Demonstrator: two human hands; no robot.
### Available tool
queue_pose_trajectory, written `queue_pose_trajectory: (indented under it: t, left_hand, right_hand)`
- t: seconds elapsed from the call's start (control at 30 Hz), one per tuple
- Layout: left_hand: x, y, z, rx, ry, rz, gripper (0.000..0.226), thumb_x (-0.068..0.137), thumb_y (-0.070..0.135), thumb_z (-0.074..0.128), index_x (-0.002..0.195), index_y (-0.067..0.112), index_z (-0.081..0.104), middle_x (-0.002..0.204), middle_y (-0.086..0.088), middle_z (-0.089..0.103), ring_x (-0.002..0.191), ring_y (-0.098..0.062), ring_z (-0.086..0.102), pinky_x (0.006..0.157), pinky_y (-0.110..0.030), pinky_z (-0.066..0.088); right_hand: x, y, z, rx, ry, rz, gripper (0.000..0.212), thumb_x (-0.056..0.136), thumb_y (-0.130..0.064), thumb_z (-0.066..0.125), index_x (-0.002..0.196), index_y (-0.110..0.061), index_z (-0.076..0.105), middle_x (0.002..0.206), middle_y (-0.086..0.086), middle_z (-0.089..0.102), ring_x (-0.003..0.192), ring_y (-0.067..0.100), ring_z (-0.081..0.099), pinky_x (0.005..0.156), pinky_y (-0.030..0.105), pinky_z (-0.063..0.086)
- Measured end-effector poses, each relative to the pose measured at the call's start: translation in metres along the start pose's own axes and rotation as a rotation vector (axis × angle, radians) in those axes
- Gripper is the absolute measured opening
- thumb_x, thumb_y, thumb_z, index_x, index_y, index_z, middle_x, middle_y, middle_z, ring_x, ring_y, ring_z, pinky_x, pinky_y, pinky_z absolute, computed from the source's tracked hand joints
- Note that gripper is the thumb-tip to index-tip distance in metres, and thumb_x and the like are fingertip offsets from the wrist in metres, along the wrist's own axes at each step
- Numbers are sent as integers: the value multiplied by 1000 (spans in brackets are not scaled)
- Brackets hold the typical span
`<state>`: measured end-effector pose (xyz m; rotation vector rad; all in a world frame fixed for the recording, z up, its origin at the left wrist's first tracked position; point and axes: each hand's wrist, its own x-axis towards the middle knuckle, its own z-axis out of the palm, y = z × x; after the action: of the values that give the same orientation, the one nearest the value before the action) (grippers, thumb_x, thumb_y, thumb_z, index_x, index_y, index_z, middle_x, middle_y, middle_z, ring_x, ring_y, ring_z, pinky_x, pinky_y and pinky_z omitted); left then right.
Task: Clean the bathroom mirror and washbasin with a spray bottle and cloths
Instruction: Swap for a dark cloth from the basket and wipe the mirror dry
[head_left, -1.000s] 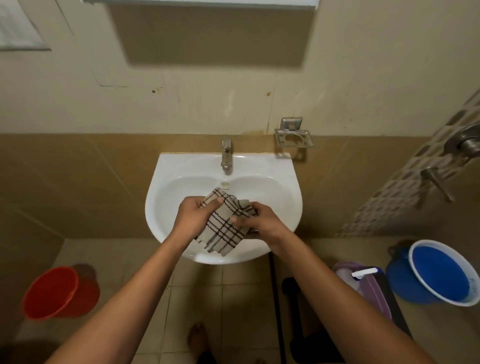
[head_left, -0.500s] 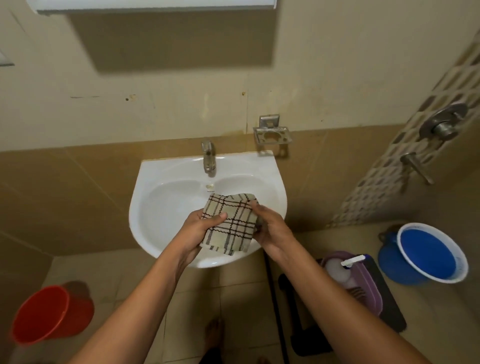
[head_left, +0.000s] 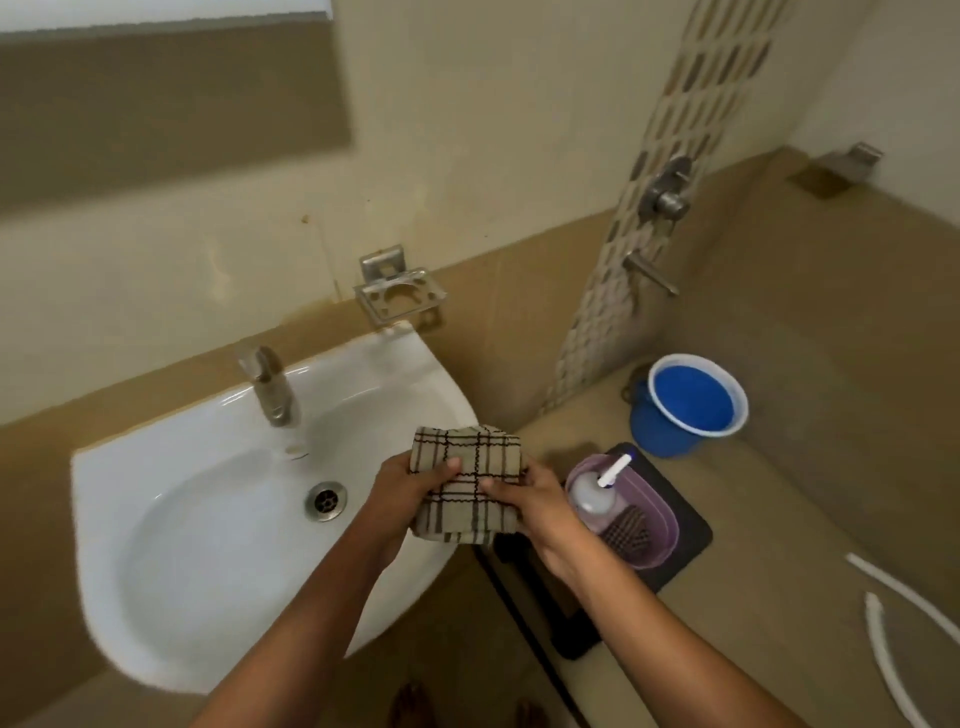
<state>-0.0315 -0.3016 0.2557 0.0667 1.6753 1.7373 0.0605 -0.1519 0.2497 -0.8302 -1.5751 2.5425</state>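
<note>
1. Cloth (head_left: 467, 483): checked, beige with dark lines, folded into a thick pad. Located centre of frame, held in the air over the right rim of the washbasin (head_left: 171, 545).
2. Left hand (head_left: 410, 488): closed on the pad's left edge, thumb on top, fingers beneath.
3. Right hand (head_left: 524, 501): closed on the pad's right edge, thumb lying across the lower face. Both hands grip the same cloth, close together.
4. Handling, judged: soft, light and limp; several layers that would fall open if held by one corner. Whether it is damp cannot be told. Best taken across the folded edges, thumb above and fingers below, so the layers stay stacked. Not fragile and unlikely to slip.
5. Washbasin: white, glossy, hard; bowl shows no visible dirt. Tap (head_left: 270, 384) at its back edge, drain (head_left: 325, 500) in the bowl.
6. Spray bottle (head_left: 597, 493): white nozzle, standing in a purple basket (head_left: 649, 525) at lower right of centre. Probably light plastic; take by the neck.
7. Mirror: only a pale strip at the upper left could be it; cannot tell.
</note>
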Motion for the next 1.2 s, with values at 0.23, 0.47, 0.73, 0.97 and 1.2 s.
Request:
queue_pose_trajectory:
  t: [0.23, 0.47, 0.73, 0.97, 1.2]
  left_hand:
    - [37, -12, 65, -79, -320, -233, 39, 85, 7, 67, 124, 7, 61, 117, -17, 70, 108, -35, 67, 92, -49, 54]
    - [74, -30, 143, 50, -377, -326, 36, 87, -2, 60, 122, 8, 61, 113, -16, 71, 103, -31, 70, 82, -44, 58]
    - [117, -56, 212, 125, -310, -432, 33, 89, -3, 59, 120, 7, 63, 115, -17, 71, 100, -31, 71, 75, -42, 60]
    - [148, -83, 241, 112, -228, -470, 35, 91, -4, 54, 123, 9, 62, 115, -13, 71, 103, -29, 70, 79, -43, 60]
    - [189, -112, 241, 106, -214, -494, 36, 91, -2, 56, 124, 10, 63, 118, -14, 70, 109, -30, 67, 91, -49, 55]
  right_hand:
    - [-15, 1, -63, 13, 238, -49, 36, 88, 0, 68, 123, -5, 61, 114, 14, 73, 106, 29, 70, 85, 36, 59]
    - [-20, -2, -147, -92, 392, -4, 33, 88, -10, 72, 119, -17, 68, 111, 1, 75, 103, 19, 71, 87, 39, 59]
    - [-7, 8, -260, -82, 473, 223, 30, 86, -21, 76, 113, -15, 65, 96, 3, 74, 81, 15, 73, 75, 37, 61]
    - [38, 47, -323, -205, 609, 430, 28, 90, -19, 72, 113, -9, 60, 100, 15, 70, 72, 18, 67, 59, 27, 55]
    - [86, 97, -343, -586, 626, 513, 20, 89, -28, 70, 86, -18, 53, 75, -3, 51, 75, 17, 53, 53, 19, 33]
